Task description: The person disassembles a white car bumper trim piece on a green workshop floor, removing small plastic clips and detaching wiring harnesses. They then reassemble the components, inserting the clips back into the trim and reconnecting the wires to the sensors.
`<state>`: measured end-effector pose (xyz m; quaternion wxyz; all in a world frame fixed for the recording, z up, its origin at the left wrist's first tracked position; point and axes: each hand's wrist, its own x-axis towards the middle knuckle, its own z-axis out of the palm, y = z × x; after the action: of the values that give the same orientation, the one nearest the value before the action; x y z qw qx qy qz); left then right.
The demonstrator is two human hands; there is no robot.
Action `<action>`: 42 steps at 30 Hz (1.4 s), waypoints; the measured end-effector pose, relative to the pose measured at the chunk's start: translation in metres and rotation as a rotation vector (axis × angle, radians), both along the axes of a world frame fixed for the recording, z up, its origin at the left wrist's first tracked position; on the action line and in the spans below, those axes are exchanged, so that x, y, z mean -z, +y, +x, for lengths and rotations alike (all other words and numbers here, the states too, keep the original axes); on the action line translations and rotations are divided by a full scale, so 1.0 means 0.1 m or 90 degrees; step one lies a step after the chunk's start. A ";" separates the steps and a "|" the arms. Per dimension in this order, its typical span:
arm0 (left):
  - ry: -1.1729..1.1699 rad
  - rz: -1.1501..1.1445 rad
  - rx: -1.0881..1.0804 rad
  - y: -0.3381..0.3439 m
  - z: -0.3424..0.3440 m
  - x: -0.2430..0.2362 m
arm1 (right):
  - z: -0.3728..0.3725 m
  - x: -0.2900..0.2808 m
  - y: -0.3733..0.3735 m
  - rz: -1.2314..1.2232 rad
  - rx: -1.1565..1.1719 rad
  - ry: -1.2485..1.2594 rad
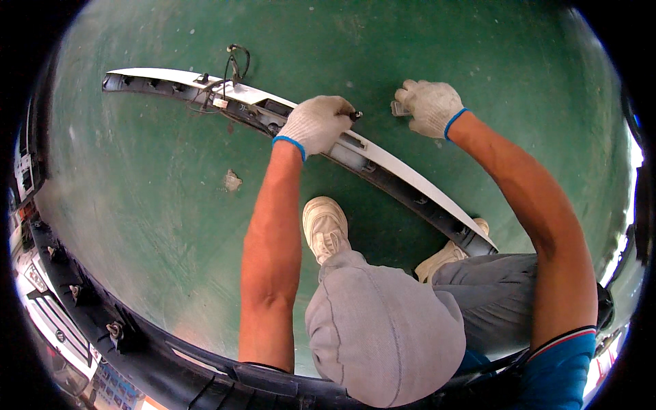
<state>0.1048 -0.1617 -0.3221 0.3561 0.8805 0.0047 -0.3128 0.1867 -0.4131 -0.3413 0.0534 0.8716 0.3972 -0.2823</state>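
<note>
A long, curved car trim strip (pixel 417 181), white outside with a dark hollow underside, lies slantwise over the green floor. My left hand (pixel 316 124), in a white knit glove with a blue cuff, is closed at the strip's middle. From its fingertips sticks out a small black plug (pixel 355 116); the rest of that piece is hidden by the glove. Off to the right, beyond the strip, my right hand (pixel 432 108) wears a matching glove. Its fingers pinch a small translucent rectangular piece (pixel 399 108), perhaps a lamp lens, held apart from the strip.
A black wiring harness (pixel 236 65) loops out of the strip's left part, with a pale tag (pixel 220 103) on it. Debris (pixel 232 180) lies on the green floor (pixel 171 225). My shoe (pixel 324 222) stands near the strip. A large black curved panel (pixel 137 335) borders the lower left.
</note>
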 end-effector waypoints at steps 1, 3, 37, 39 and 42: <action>0.000 -0.001 0.000 0.01 0.00 0.01 | 0.00 -0.01 0.01 -0.002 0.002 0.002; 0.001 0.001 -0.002 0.02 -0.01 0.02 | 0.01 -0.05 0.02 -0.013 -0.012 0.007; -0.077 0.052 0.001 -0.08 -0.14 0.04 | -0.01 -0.27 0.58 0.166 -0.082 0.154; -0.087 0.039 -0.003 -0.08 -0.14 0.03 | -0.01 -0.28 0.58 0.159 -0.095 0.148; -0.081 0.035 -0.004 -0.08 -0.13 0.01 | -0.01 -0.30 0.59 0.130 -0.112 0.141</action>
<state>0.0920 -0.1702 -0.3235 0.3320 0.9082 -0.0066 -0.2549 0.1858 -0.3545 -0.3109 -0.0550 0.7979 0.5021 -0.3290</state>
